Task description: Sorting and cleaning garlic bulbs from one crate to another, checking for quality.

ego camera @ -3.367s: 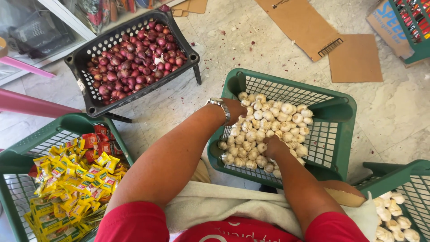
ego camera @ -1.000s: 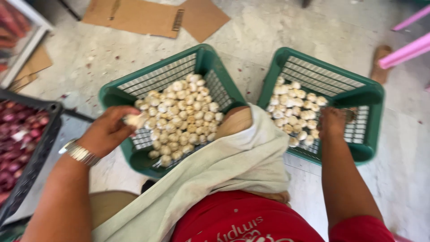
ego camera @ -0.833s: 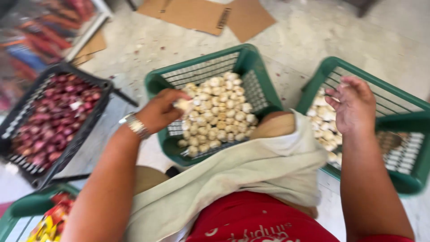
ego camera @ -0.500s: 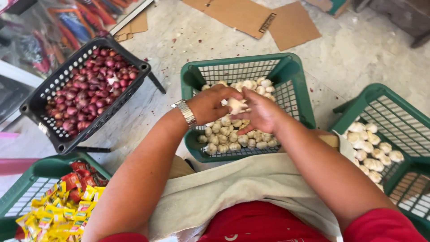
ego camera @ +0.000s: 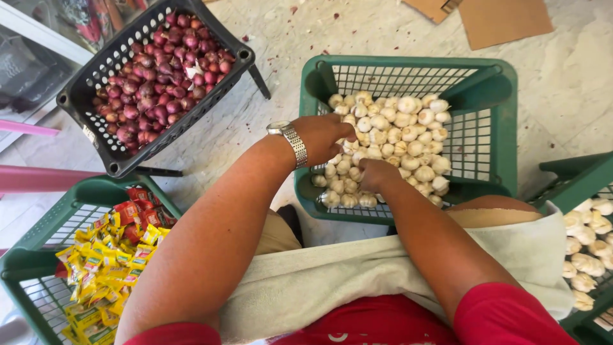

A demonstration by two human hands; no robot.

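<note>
A green plastic crate (ego camera: 498,83) in front of me holds a heap of white garlic bulbs (ego camera: 408,137). Both my hands are down in that heap at its near left side. My left hand (ego camera: 329,134), with a metal watch on the wrist, rests on the bulbs with its fingers curled into them. Just below it, my right hand (ego camera: 377,174) is curled over the bulbs too. The fingertips of both hands are buried, so whether either one grips a bulb is hidden.
A black crate of red onions (ego camera: 159,70) stands at the upper left. A green crate with yellow and red sachets (ego camera: 108,262) is at the lower left. Another green crate with garlic (ego camera: 584,246) sits at the right edge. Cardboard sheets (ego camera: 501,19) lie on the floor behind.
One second ago my hands were apart, left holding a bulb, right over the right-hand crate. They have since come together and lowered into the garlic in the middle crate.
</note>
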